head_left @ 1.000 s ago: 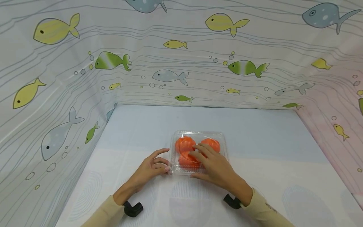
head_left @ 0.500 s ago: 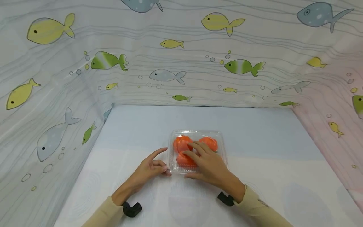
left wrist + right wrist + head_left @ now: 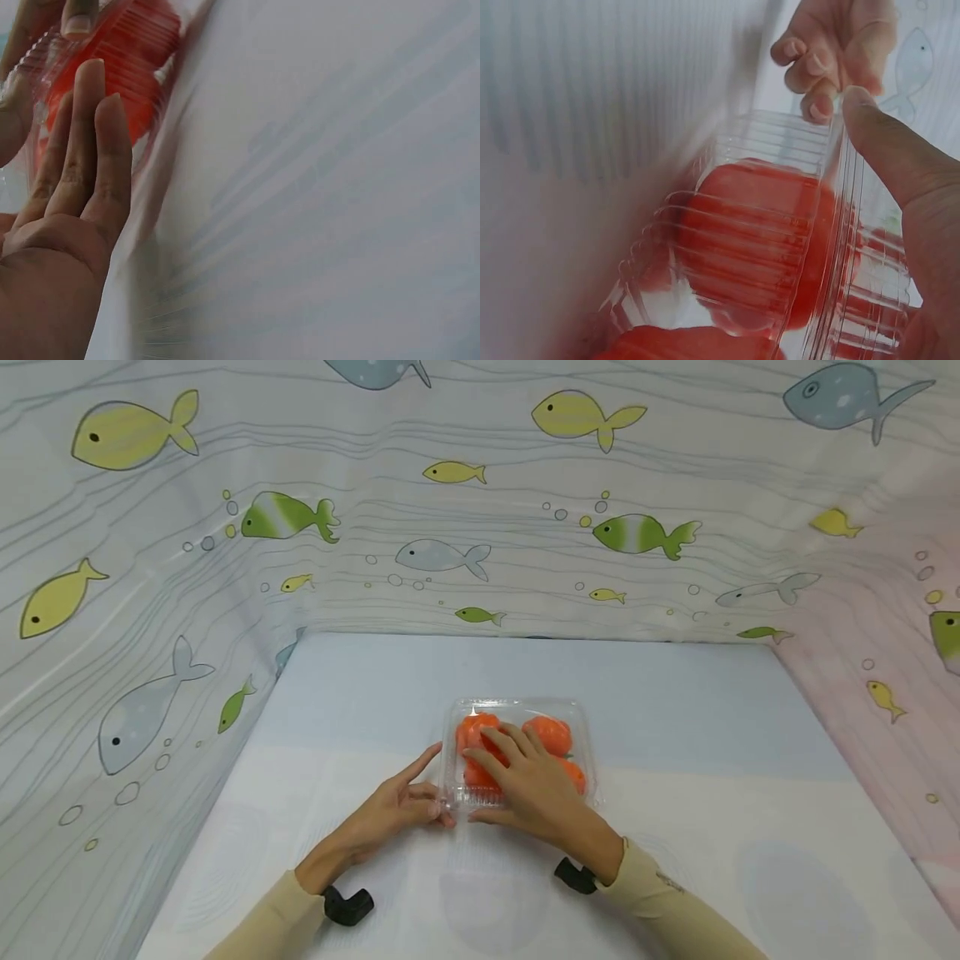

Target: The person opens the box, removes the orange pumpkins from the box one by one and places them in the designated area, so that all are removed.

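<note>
A clear plastic clamshell box (image 3: pixel 582 710) sits on the table with its lid down, holding several glossy, rounded orange-red pieces (image 3: pixel 551 735). Their exact kind is hard to tell through the ridged plastic. My left hand (image 3: pixel 393 814) is at the box's front left corner, its straight fingers (image 3: pixel 79 150) against or close to the side wall. My right hand (image 3: pixel 536 789) reaches over the lid with spread, bent fingers and covers part of the contents. In the right wrist view, its thumb (image 3: pixel 889 146) lies along the rim, close to the left hand's fingertips (image 3: pixel 819 109).
The table (image 3: pixel 660 710) has a pale, faintly patterned cover. Hanging cloth printed with fish (image 3: pixel 442 560) closes off the back and both sides. A black strap piece (image 3: pixel 348 906) sits at the left wrist, another (image 3: pixel 576 875) at the right.
My right hand has slid left along the front of the box, uncovering a piece at the right. The left hand stays at the corner. The view has shifted slightly.
</note>
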Demonstrator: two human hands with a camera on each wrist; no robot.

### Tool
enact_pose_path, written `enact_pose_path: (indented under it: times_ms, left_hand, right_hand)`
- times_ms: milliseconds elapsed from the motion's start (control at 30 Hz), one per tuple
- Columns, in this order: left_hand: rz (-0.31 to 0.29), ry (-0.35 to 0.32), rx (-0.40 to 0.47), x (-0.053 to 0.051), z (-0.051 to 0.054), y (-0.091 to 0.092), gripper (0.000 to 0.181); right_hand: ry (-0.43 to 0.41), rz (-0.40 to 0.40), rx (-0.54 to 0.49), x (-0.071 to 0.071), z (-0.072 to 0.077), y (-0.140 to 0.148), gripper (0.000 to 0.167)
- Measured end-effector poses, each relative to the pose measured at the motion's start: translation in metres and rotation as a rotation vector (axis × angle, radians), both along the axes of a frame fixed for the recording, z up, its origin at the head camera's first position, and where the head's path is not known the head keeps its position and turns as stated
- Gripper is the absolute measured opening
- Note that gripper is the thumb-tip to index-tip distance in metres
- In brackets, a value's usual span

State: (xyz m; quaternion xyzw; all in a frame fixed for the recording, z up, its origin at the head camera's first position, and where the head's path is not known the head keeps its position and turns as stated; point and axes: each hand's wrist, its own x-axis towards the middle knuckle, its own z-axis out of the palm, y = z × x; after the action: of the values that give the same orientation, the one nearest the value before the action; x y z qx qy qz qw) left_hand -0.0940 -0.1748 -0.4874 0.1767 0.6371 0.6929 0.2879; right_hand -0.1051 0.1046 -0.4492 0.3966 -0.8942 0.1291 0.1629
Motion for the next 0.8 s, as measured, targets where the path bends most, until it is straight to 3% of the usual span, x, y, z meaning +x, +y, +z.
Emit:
enact_pose_path:
  times_ms: [267, 633, 800]
  left_hand:
    - [0.079, -0.024, -0.042, -0.002, 0.0, 0.003, 0.101]
    - [0.098, -0.042, -0.062, -0.003, -0.003, 0.01, 0.1]
    - [0.101, -0.017, -0.046, -0.005, -0.003, 0.01, 0.1]
  right_hand:
    - [0.025, -0.009, -0.007, -0.002, -0.001, -0.003, 0.08]
    - [0.054, 0.003, -0.01, -0.001, -0.002, -0.002, 0.075]
    - [0.058, 0.013, -0.005, -0.002, -0.001, -0.003, 0.074]
